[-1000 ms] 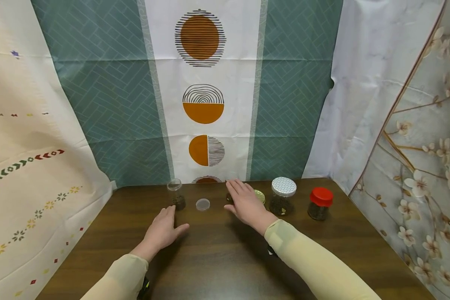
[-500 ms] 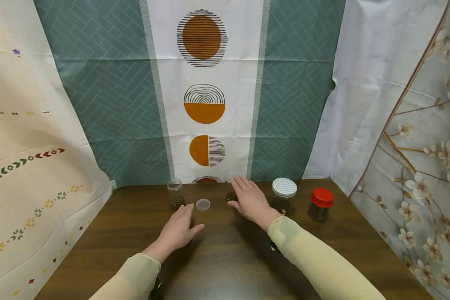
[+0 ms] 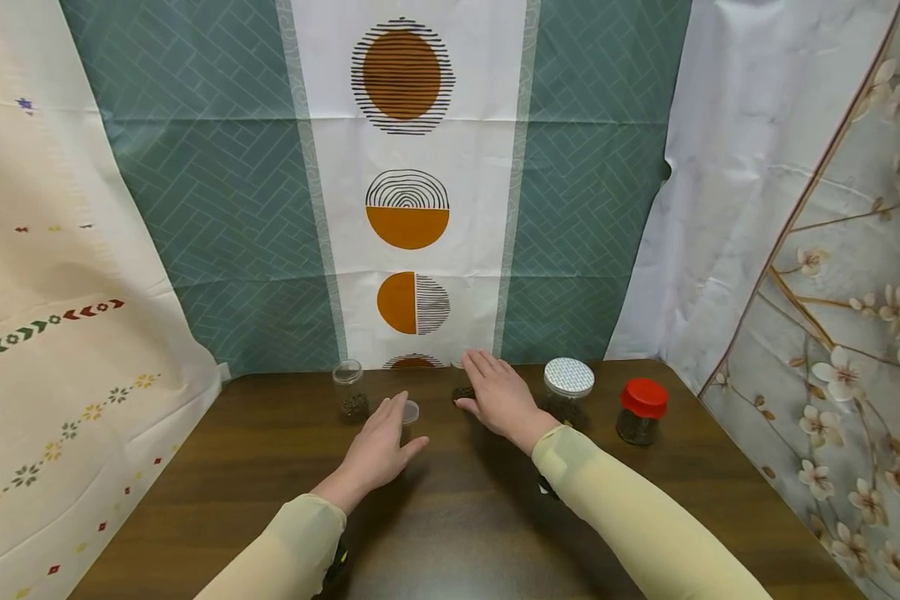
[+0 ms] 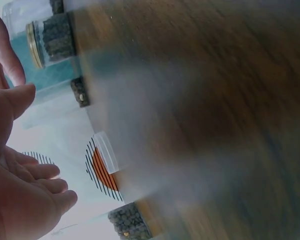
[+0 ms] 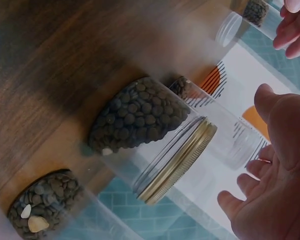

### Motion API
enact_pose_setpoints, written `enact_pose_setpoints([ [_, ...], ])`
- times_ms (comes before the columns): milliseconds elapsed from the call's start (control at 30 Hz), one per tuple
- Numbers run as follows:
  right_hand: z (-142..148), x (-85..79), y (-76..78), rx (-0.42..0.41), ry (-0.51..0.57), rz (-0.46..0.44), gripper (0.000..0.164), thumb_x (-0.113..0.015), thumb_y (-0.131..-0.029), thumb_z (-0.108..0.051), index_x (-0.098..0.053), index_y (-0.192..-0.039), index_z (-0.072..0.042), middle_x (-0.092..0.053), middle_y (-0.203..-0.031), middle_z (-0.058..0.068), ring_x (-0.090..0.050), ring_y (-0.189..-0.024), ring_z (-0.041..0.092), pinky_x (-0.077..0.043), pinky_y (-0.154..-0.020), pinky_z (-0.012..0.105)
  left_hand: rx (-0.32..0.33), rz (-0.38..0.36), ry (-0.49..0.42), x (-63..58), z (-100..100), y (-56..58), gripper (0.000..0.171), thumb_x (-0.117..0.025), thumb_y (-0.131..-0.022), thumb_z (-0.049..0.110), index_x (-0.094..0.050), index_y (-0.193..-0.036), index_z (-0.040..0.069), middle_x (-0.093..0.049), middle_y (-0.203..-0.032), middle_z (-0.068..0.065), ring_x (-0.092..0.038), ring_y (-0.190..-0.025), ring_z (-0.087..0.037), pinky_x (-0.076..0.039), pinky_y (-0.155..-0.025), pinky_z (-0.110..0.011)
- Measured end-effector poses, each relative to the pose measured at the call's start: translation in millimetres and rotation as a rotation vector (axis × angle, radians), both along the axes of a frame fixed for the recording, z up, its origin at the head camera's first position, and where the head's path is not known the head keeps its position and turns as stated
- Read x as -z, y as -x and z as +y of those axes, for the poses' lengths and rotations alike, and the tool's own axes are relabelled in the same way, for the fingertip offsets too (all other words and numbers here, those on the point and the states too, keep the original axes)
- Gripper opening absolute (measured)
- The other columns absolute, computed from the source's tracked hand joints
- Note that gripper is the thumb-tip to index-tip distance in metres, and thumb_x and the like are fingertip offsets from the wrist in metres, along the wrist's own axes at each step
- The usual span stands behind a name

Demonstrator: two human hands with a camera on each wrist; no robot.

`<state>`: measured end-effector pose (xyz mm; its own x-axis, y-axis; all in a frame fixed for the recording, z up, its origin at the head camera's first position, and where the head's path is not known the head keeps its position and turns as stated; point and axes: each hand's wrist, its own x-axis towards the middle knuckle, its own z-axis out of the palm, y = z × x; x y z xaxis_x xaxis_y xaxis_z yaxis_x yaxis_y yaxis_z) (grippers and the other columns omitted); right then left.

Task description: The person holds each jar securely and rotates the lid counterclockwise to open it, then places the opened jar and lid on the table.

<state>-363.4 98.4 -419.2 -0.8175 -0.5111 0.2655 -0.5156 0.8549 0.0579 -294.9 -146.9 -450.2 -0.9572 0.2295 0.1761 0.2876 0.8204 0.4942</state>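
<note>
My left hand [image 3: 381, 450] hovers over the table with straight fingers and thumb apart, holding nothing. Its fingertips partly cover a clear round lid [image 3: 411, 412], which lies flat on the wood. Left of it stands an uncapped clear jar [image 3: 351, 392] with dark pebble-like pieces at its bottom. My right hand [image 3: 504, 400] is held out with extended fingers and nothing in them. In the head view it hides a gold-lidded jar [image 5: 140, 115] of dark round pieces, seen close in the right wrist view. A clear jar [image 5: 230, 140] with a shallow dark layer stands behind that.
A large jar with a white patterned lid [image 3: 568, 387] stands right of my right hand. Farther right is a smaller jar with a red lid [image 3: 642, 411]. All stand toward the back of the brown wooden table [image 3: 450, 542], before a hanging patterned cloth [image 3: 592, 208].
My left hand has moved right, from in front of the uncapped jar to in front of the clear lid. My right hand has shifted slightly, covering the gold lid that showed beside it.
</note>
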Motion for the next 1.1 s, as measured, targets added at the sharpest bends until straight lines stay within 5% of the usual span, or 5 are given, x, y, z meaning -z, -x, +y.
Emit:
enact_pose_setpoints([
  [633,0.0,-7.5,9.3,-0.021,0.014,-0.072,0.082,-0.068,-0.11,-0.047,-0.037,-0.169,0.001,-0.037,-0.175,0.02,-0.033,-0.163,0.036,-0.03,-0.129,0.052,-0.005,-0.005,-0.021,2.5,5.4,5.8,0.086,-0.079,-0.105,0.03,-0.033,-0.169,-0.005,-0.035,-0.174,-0.026,-0.026,-0.163,-0.046,-0.028,-0.127,-0.065],
  [1100,2.5,-9.7,0.4,-0.069,0.005,-0.066,0.084,-0.074,-0.107,-0.047,-0.04,-0.168,-0.001,-0.042,-0.171,0.018,-0.042,-0.158,0.034,-0.037,-0.126,0.051,0.009,-0.009,-0.019,4.0,0.1,3.1,0.084,-0.078,-0.107,0.03,-0.034,-0.168,-0.007,-0.036,-0.173,-0.027,-0.027,-0.163,-0.046,-0.028,-0.127,-0.065],
])
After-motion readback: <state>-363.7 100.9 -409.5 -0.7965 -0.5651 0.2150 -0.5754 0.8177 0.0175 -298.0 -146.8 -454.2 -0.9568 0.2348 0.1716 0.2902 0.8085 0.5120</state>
